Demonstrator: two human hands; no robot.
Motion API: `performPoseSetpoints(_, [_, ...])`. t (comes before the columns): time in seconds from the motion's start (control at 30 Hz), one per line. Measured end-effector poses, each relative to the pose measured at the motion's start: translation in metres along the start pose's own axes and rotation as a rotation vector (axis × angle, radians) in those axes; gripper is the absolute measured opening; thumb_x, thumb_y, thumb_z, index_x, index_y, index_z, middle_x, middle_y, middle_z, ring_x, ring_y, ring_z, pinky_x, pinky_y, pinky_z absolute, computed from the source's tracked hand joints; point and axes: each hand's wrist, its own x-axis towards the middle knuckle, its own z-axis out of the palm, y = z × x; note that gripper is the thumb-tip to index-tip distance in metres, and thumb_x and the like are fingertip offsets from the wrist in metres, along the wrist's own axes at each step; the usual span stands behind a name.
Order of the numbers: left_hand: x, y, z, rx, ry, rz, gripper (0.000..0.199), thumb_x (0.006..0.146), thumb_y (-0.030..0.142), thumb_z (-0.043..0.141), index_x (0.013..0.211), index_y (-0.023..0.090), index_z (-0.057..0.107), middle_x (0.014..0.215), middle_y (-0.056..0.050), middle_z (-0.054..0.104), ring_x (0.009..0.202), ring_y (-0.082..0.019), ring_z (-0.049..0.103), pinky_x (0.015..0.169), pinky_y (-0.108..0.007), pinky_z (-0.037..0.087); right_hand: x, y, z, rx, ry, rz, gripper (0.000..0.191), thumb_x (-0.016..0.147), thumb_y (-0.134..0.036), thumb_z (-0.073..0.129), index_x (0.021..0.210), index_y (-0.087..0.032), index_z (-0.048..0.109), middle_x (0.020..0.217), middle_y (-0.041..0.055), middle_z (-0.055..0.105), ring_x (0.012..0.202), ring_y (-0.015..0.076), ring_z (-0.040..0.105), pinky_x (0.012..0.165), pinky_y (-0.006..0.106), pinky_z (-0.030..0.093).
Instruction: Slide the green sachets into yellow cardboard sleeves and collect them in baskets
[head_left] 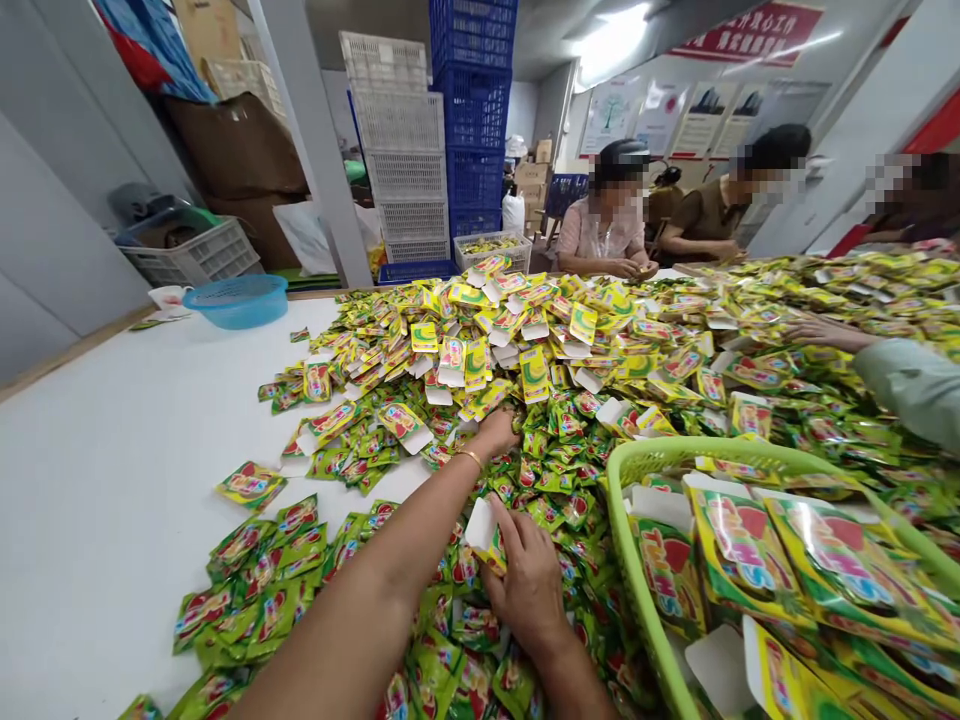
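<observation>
Left of the green basket (628, 560), your right hand (529, 575) pinches a carton (484, 530), likely light, crushable; take its sides. Left hand (497, 432): fingers obscured, can't tell.

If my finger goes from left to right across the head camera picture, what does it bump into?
Light-blue basin → stack of white crates → small box → right hand holding that box → green basket full of bigger-looking boxes.
</observation>
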Motion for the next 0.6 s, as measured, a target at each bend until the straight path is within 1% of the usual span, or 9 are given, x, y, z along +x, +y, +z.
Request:
performPoseSetpoints(0.07, [-0.009,-0.007,-0.003,-0.072,0.033,-0.053,0.023,0.06,0.011,0.066,0.083,0.012,0.063,0.089,-0.01,0.066,0.085,-0.024,0.06,0.08,-0.034,0.047,0.001,-0.001,-0.001,-0.001,0.003,0.005,0.071,0.075,-0.019,0.049,0.143,-0.018,0.028,0.102,0.0093,0.055,0.091,0.0239,0.051,0.077,0.036,0.042])
performPoseSetpoints(0.17, [-0.036,-0.017,-0.021,-0.223,0.122,-0.122,0.021,0.065,0.012,0.062,0.086,0.012,0.06,0.082,-0.005,0.064,0.074,-0.018,0.059,0.07,-0.029,0.048,0.004,-0.002,-0.003,-0.017,0.025,0.018,0.068,0.079,-0.026,0.051,0.142,-0.018,0.028,0.1,0.0097,0.055,0.09,0.0242,0.051,0.075,0.037,0.042])
performPoseSetpoints(0.27, [-0.076,-0.026,-0.045,-0.403,0.185,-0.16,0.019,0.074,0.021,0.057,0.09,0.013,0.057,0.083,-0.004,0.063,0.069,-0.013,0.058,0.061,-0.024,0.048,0.005,-0.004,-0.004,-0.026,0.039,0.02,0.066,0.083,-0.035,0.052,0.142,-0.018,0.029,0.103,0.0109,0.054,0.091,0.0247,0.05,0.075,0.038,0.042])
performPoseSetpoints(0.33, [-0.109,-0.031,-0.058,-0.505,0.196,-0.173,0.022,0.079,0.031,0.053,0.091,0.013,0.055,0.084,-0.004,0.062,0.068,-0.012,0.059,0.057,-0.023,0.049,0.005,-0.006,-0.002,-0.02,0.011,0.008,0.065,0.085,-0.038,0.049,0.143,-0.017,0.028,0.106,0.0123,0.052,0.094,0.0253,0.049,0.076,0.038,0.043])
performPoseSetpoints(0.37, [-0.125,-0.033,-0.063,-0.584,0.192,-0.183,0.025,0.079,0.035,0.054,0.09,0.013,0.055,0.085,-0.005,0.062,0.068,-0.012,0.059,0.055,-0.022,0.049,0.004,-0.008,-0.002,-0.02,-0.01,-0.004,0.064,0.086,-0.037,0.048,0.143,-0.016,0.027,0.108,0.0129,0.052,0.095,0.0255,0.049,0.077,0.038,0.043])
performPoseSetpoints(0.43, [-0.156,-0.035,-0.067,-0.802,0.179,-0.217,0.03,0.073,0.038,0.062,0.089,0.013,0.055,0.084,-0.004,0.061,0.067,-0.011,0.058,0.053,-0.021,0.048,0.002,-0.011,0.001,-0.042,-0.043,-0.039,0.062,0.088,-0.037,0.046,0.143,-0.017,0.027,0.111,0.0134,0.052,0.096,0.0255,0.048,0.077,0.038,0.042])
performPoseSetpoints(0.5, [-0.182,-0.035,-0.066,-1.017,0.179,-0.263,0.037,0.062,0.035,0.073,0.087,0.013,0.057,0.082,-0.004,0.061,0.066,-0.011,0.057,0.05,-0.019,0.047,0.0,-0.016,0.003,-0.083,-0.061,-0.08,0.059,0.089,-0.037,0.045,0.142,-0.018,0.029,0.112,0.013,0.052,0.098,0.0254,0.048,0.078,0.038,0.041])
performPoseSetpoints(0.53, [-0.192,-0.034,-0.065,-1.085,0.197,-0.281,0.039,0.058,0.032,0.076,0.087,0.013,0.057,0.082,-0.003,0.061,0.065,-0.011,0.056,0.049,-0.019,0.046,-0.002,-0.018,0.004,-0.104,-0.066,-0.099,0.057,0.09,-0.038,0.045,0.142,-0.018,0.031,0.112,0.0127,0.052,0.098,0.0251,0.048,0.078,0.037,0.041])
performPoseSetpoints(0.6, [-0.205,-0.03,-0.064,-1.134,0.278,-0.296,0.04,0.056,0.03,0.077,0.087,0.013,0.058,0.081,-0.002,0.061,0.065,-0.011,0.055,0.047,-0.018,0.045,-0.003,-0.022,0.005,-0.139,-0.073,-0.123,0.055,0.09,-0.039,0.045,0.141,-0.019,0.033,0.111,0.0121,0.053,0.098,0.0242,0.049,0.079,0.036,0.04])
